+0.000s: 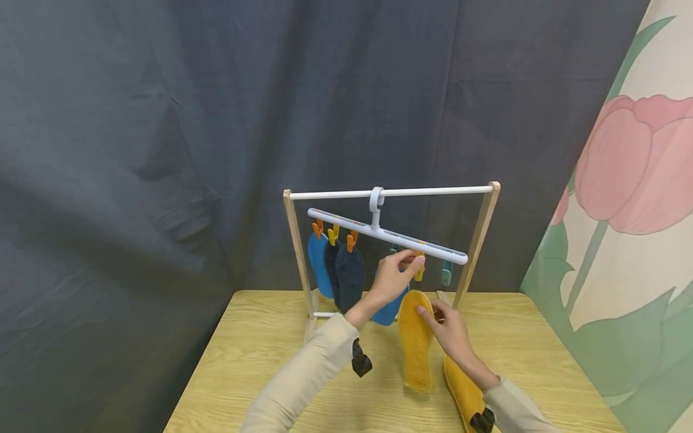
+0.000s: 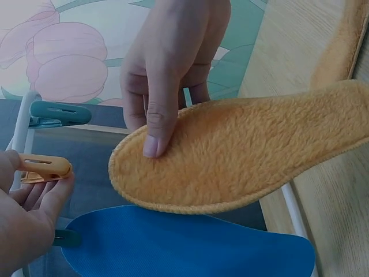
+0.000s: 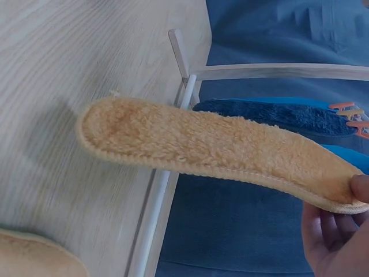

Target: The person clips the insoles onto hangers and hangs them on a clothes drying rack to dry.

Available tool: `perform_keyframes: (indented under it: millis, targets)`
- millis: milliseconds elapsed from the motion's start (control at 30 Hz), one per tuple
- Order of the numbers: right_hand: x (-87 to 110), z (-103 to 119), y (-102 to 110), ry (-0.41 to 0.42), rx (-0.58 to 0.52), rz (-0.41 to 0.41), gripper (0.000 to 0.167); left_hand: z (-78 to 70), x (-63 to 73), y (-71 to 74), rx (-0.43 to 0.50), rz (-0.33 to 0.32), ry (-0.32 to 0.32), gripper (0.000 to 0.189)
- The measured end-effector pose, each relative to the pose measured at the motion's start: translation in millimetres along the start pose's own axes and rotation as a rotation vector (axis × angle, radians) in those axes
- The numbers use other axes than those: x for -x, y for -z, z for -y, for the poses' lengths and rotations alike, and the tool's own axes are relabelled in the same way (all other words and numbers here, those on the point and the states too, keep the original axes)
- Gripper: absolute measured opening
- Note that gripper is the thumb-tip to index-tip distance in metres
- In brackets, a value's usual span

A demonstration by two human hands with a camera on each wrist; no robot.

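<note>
My right hand (image 1: 450, 331) pinches a fuzzy yellow insole (image 1: 417, 349) near its upper end, thumb on the fleecy face. The insole hangs just below a yellow clip (image 1: 419, 266) on the pale hanger bar (image 1: 390, 236). My left hand (image 1: 391, 276) pinches that yellow clip between thumb and fingers. In the left wrist view the insole (image 2: 230, 150) is apart from the clip (image 2: 46, 166). Behind my left hand, a blue insole (image 2: 184, 245) hangs from a teal clip (image 2: 68, 238). Another teal clip (image 1: 446, 273) hangs bare at the bar's right end.
Dark insoles (image 1: 350, 276) and a blue insole (image 1: 319, 264) hang from orange and yellow clips at the left. The hanger tilts on a rack with a white top rod (image 1: 433, 192) and wooden posts (image 1: 479, 240). A second yellow insole (image 1: 462, 391) lies on the table (image 1: 243, 361).
</note>
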State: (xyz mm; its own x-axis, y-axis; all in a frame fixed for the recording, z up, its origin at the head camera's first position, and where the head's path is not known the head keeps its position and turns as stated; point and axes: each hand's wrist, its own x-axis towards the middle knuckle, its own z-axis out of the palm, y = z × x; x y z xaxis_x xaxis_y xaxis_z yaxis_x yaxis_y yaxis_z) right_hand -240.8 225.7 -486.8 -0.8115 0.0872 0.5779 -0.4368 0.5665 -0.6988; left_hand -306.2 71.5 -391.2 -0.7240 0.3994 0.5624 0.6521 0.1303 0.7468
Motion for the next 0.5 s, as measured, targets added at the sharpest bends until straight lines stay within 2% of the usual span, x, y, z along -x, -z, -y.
perform_keyframes:
  millis: [367,433,500]
  targets:
    - [-3.9,4.7,2.4,-0.038,-0.047,-0.055,0.012,-2.8,-2.6,-5.7,-0.008,-0.041,0.019,0.031]
    - [-3.8,17.5,4.7,-0.039,-0.055,-0.055,0.013,-3.3,-2.7,-5.2,-0.002,-0.052,0.023,0.030]
    - [-4.7,18.5,4.4,-0.031,-0.060,-0.062,0.015,-2.6,-3.1,-4.4,0.005,-0.060,0.025,0.029]
